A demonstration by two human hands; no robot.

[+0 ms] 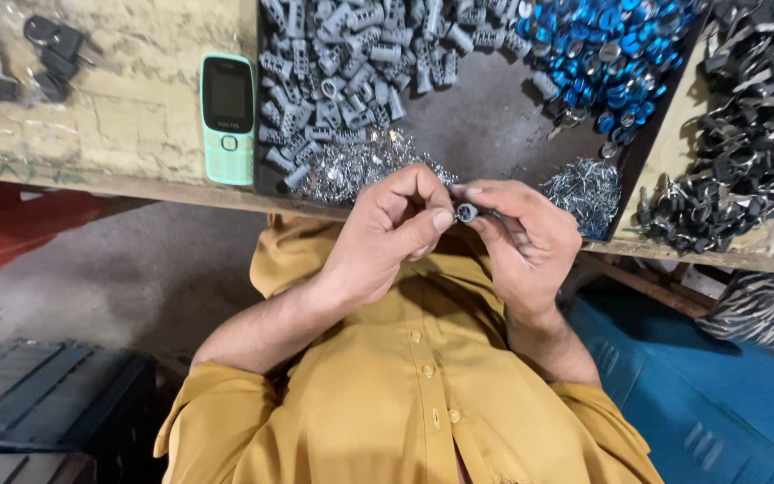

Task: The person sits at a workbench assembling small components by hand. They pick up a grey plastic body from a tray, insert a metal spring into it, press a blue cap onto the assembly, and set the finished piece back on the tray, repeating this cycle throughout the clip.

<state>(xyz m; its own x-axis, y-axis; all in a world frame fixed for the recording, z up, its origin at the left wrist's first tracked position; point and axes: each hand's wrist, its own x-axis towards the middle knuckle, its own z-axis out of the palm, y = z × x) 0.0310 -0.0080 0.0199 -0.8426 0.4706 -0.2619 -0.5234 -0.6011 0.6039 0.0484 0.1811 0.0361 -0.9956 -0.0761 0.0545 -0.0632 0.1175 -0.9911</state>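
Assembly step, mid-fit: both hands meet just in front of the worktop edge (136, 186), pinching one small grey metal part (467, 212) between them. Left hand (387, 235) curled, thumb and forefinger pressed on the part's round end. Right hand (523, 240) grips the rest of it from the other side, fingers closed around the body. The part looks like a short cylinder with a round face towards the camera; I can't tell whether a second piece is already seated in it.

Judgement: the next move calls for fine finger pressure and alignment rather than reach. The piece is tiny, so a slip would likely drop it into the lap.

Supplies sit just beyond the hands in a dark tray (485, 125):
- grey ribbed cylinders (342, 63), piled beyond the left hand
- small shiny metal bits (351, 166), right above the left knuckles
- blue caps (611, 54), beyond the right hand
- thin metal clips (584, 188), just past the right hand

Further out past the right hand: heap of black keys on rings (745, 116). Past the left hand: a mint-green keypad phone (227, 116) lying flat, then a few black key heads (51, 54).

Worktop is rough, worn, pale. Below it are a grey floor, a dark crate (47, 403) on the left-hand side and a blue bin (718, 385) on the right-hand side.
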